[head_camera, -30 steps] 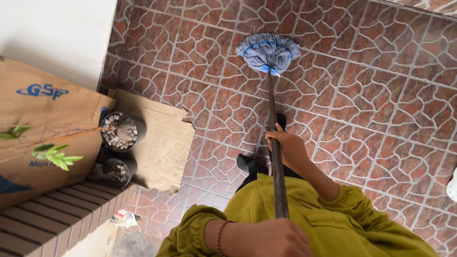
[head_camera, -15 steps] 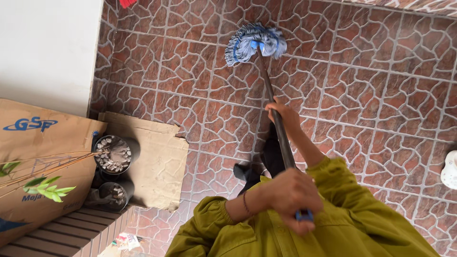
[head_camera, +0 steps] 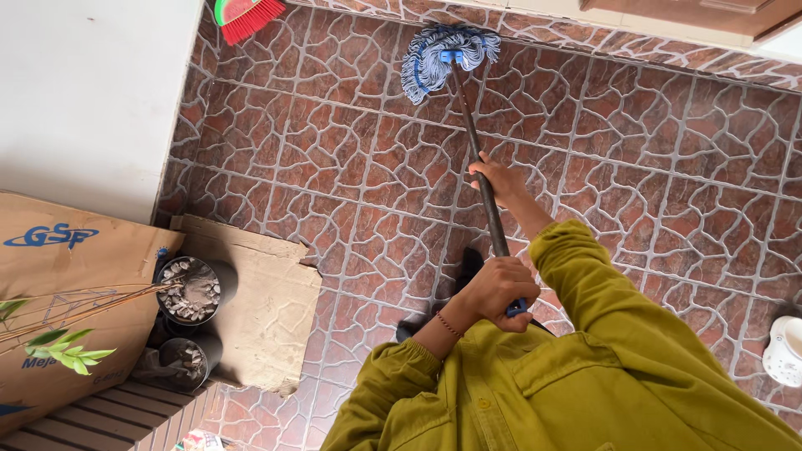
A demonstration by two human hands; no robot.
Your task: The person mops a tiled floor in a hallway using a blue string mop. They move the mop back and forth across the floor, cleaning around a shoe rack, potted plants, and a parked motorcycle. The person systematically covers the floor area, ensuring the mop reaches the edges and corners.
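A mop with a blue and grey string head rests on the red-brown tiled floor, near the far edge. Its dark handle runs back toward me. My right hand grips the handle partway down. My left hand is closed around the handle's blue-tipped near end, close to my chest. Both arms wear olive-green sleeves, and a beaded bracelet sits on my left wrist.
A white wall stands at left. Against it lean a brown cardboard box and a flat cardboard sheet, with two black plant pots between them. A red broom head shows at top; a white object sits at right.
The mop head has been pushed farther away across the tiles. My left hand moved up and forward along with the handle's end, and my right arm stretched out.
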